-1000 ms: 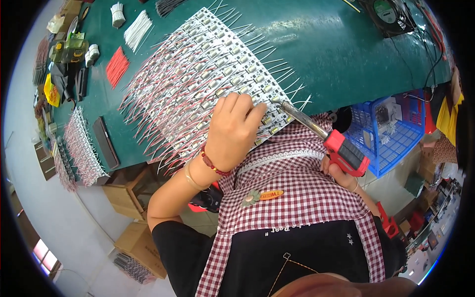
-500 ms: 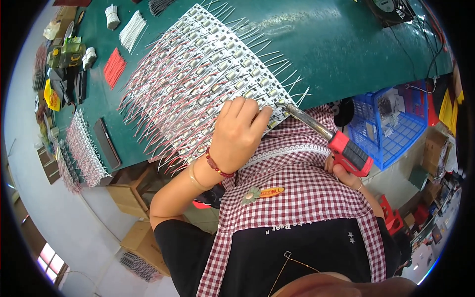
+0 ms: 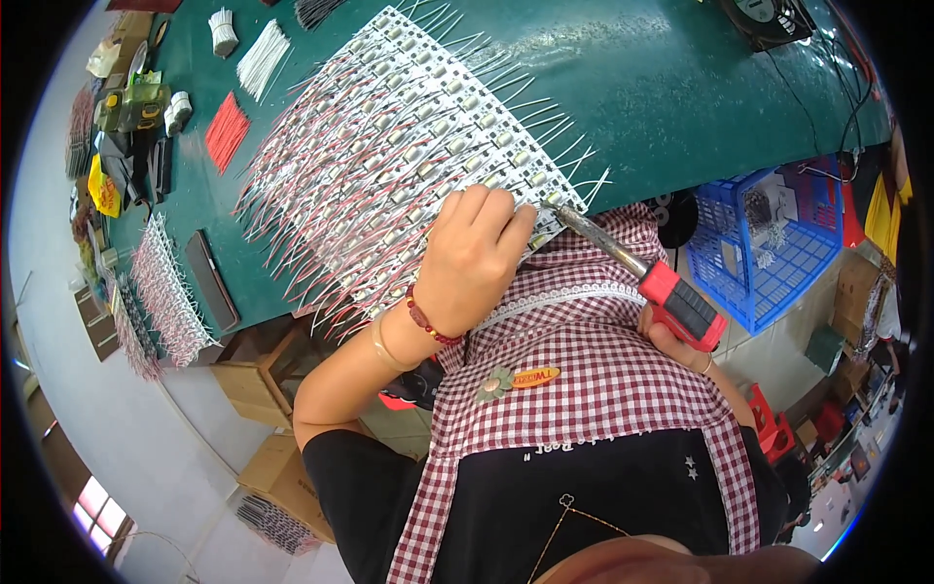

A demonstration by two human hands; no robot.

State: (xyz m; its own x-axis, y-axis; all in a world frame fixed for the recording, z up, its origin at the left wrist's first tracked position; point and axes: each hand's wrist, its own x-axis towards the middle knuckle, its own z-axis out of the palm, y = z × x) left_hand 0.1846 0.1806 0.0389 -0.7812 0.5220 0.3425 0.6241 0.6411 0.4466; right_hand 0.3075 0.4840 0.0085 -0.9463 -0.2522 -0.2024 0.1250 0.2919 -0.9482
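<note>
While the left hand [image 3: 479, 251] rests over the near edge of the sheet of wired circuit boards [image 3: 413, 156], the right hand [image 3: 669, 341] stays off to its right, wrapped around the red handle of a soldering iron [image 3: 615, 245], as the head view shows. Since the sheet spreads forward and to the left of both hands, the left is the nearer one; the right reaches it only through the iron, whose long axis slants from the handle at lower right up to a tip at the sheet's near right corner, just beside the left fingertips. Whether that tip touches a board is too fine to tell. The left fingers are curled and bunched close together, but their ends are hidden, so I cannot tell what they grip. The sheet lies on the green table [image 3: 671, 127], its right-hand edge running from upper left to lower right, roughly along the iron's slant. Beyond the right hand, a blue basket [image 3: 718, 268] has pale, jumbled pieces inside. Below the table's left part are cardboard boxes [image 3: 284, 477], contents unclear; a greenish see-through container [image 3: 136, 109] sits at the far left.
</note>
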